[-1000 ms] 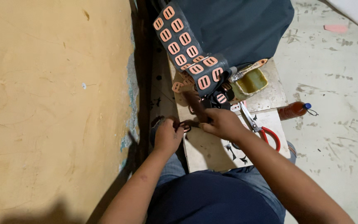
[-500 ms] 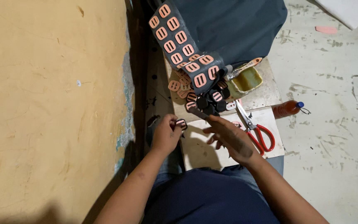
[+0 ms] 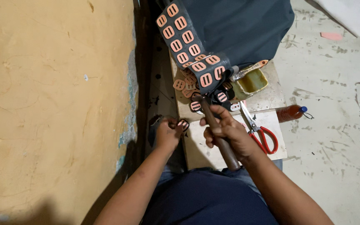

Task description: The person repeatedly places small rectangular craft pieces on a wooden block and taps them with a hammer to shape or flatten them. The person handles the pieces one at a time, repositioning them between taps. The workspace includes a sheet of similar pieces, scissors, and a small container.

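Right hand (image 3: 226, 131) grips hammer (image 3: 217, 133) — handle toward body, head away.

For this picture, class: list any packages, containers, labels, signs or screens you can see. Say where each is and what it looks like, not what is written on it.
Brown bottle: lying on the floor right of the low bench, blue cap.
Open tin: on the bench's far right part, squarish, yellowish inside, a tool resting across it.
No signs, screens or readable labels show.
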Demonstrator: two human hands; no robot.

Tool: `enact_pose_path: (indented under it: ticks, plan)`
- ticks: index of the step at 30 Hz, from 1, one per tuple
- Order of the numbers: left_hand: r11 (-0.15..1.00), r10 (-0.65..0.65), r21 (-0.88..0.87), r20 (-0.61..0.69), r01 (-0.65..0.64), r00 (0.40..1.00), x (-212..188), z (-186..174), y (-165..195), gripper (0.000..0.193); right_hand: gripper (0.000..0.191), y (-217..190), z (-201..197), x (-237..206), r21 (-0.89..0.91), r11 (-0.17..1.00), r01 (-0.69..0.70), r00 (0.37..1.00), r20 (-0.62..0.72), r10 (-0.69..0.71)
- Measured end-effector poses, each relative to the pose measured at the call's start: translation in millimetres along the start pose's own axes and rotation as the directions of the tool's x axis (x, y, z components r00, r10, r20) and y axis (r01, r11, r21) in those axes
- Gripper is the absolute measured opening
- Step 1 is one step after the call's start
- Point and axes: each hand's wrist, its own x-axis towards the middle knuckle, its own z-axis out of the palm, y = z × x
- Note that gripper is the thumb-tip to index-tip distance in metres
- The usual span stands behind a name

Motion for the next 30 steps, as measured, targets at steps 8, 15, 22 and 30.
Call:
enact_pose_path:
  ticks: [8, 15, 22, 30]
  plan:
    - [0.977, -0.174, -0.123, -0.003, 0.172, 0.985, 3.2, 3.0, 2.3, 0.035, 0.048, 23.4, 15.1, 15.3, -0.957, 0.281, -0.07, 0.976, -0.124, -0.18]
    - [0.913, -0.239, -0.314, 0.104, 0.26, 0.966, 2.4, 3.4, 0.4, 0.031, 0.036, 33.0, 18.4, 17.1, -0.984, 0.141, -0.113, 0.99, -0.123, -0.066]
    - [0.9, -0.177, -0.375, 0.154, 0.223, 0.972, 1.0, -1.4, 7.8, 0.031, 0.036, 30.6, 23.1, 12.8, -0.908, 0.342, -0.24, 0.968, -0.249, 0.019]
    - [0.917, -0.107, -0.377, 0.074, 0.127, 0.991, 4.8, 2.6, 0.3, 0.023, 0.035, 40.3, 13.7, 13.6, -0.954, 0.264, -0.145, 0.982, -0.171, -0.077]
